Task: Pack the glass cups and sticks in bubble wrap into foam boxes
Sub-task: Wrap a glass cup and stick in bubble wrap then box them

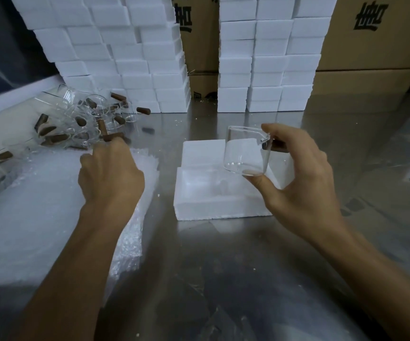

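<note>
Two hands are seen from above. The right hand (297,166) grips a clear glass cup (247,151) between thumb under its base and fingers at its rim, where a brown wooden handle (276,146) is attached. The cup is held tilted in the air, just above the far right corner of an open foam box (199,205) lying on the steel counter (223,267). The left hand (110,171) is reached out over a stack of bubble wrap sheets (39,205), fingers curled downward at the stack's far edge; whether a sheet or a stick is pinched cannot be told.

As a judgement, the step in hand is wrapping: one sheet is best peeled off singly by its edge, and the cup laid on it before being rolled. The grip should be kept on the glass body, since the thin joint at the handle looks fragile.

Beyond the left hand, a heap of loose cups and sticks (83,121) lies tumbled together, touching the bubble wrap's far edge; a careless sweep there could knock glass against glass. Behind, stacked foam boxes (125,57) are piled high, with cardboard cartons (371,45) further back. The foam box lid (204,151) lies just behind the open box.
</note>
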Tool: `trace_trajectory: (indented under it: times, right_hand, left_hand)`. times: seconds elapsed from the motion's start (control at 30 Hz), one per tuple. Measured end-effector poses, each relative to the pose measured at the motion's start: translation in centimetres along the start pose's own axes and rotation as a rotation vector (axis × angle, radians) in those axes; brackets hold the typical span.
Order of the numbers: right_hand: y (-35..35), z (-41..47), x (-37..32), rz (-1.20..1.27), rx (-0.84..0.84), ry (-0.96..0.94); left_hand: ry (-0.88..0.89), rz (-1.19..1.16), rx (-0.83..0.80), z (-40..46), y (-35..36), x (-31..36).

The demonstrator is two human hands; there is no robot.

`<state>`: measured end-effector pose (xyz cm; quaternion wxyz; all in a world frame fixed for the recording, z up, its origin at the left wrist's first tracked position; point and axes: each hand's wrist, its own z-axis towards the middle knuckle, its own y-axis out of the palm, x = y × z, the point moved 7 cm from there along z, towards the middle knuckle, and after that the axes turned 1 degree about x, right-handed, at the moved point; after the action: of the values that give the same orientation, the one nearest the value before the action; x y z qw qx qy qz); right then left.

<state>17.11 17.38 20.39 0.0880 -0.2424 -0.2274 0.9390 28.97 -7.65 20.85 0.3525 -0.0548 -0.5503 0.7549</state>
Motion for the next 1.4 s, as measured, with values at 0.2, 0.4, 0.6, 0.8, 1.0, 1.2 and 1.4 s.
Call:
trace_trajectory:
  times: [0.2,0.4,0.6,0.8,1.0,1.2,1.4]
  right_hand:
    - [0.0,-0.2,0.4,-0.059,-0.001,0.014]
    - [-0.2,-0.1,0.3,-0.008,0.036,0.014]
    - [-1.0,0.1,1.1,0.096,0.138,0.103]
    - [-1.1,0.1,2.0,0.145,0.190,0.146]
    - [-1.0,0.1,2.0,0.161,0.191,0.158]
    - [-0.9,0.0,2.1,0.191,0.189,0.198]
    - [-0.8,0.0,2.1,0.255,0.166,0.257]
  left_hand:
    - [-0.046,-0.007,0.023,0.2,0.4,-0.6]
    - [0.116,-0.196,0.225,-0.2,-1.7,1.2]
    - [0.809,-0.521,0.410,-4.3,-3.9,7.2]
    - [0.648,-0.599,0.270,-4.4,-2.0,7.2]
    - [0.221,-0.507,0.106,-2.6,-0.1,4.9]
    - [0.105,-0.315,-0.117,-2.5,1.6,4.3]
    - [0.153,-0.368,0.008,-2.4,0.7,4.1]
